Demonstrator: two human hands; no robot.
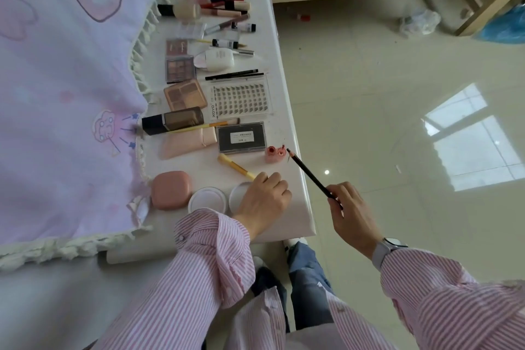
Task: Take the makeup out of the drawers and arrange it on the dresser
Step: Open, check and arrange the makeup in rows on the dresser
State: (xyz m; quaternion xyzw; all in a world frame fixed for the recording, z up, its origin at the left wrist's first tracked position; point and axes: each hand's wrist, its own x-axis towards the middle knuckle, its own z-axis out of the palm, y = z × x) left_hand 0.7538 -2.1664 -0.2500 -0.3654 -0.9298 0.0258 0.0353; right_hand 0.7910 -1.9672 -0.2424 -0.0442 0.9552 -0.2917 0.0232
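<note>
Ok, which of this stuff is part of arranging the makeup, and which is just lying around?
Part of the job:
- black pencil in the right hand
- yellow brush at the left hand
- lash tray
- pink compact

Lying about:
- plastic bag
- pink cloth

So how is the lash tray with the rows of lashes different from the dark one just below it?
The clear lash tray is larger, see-through, and shows rows of lash clusters with XOYO printed along one edge. The dark lash case is smaller, nearly black, and shows only a white label in its middle. Both are flat rectangular boxes lying on the white dresser near its outer edge, one beside the other.
</note>
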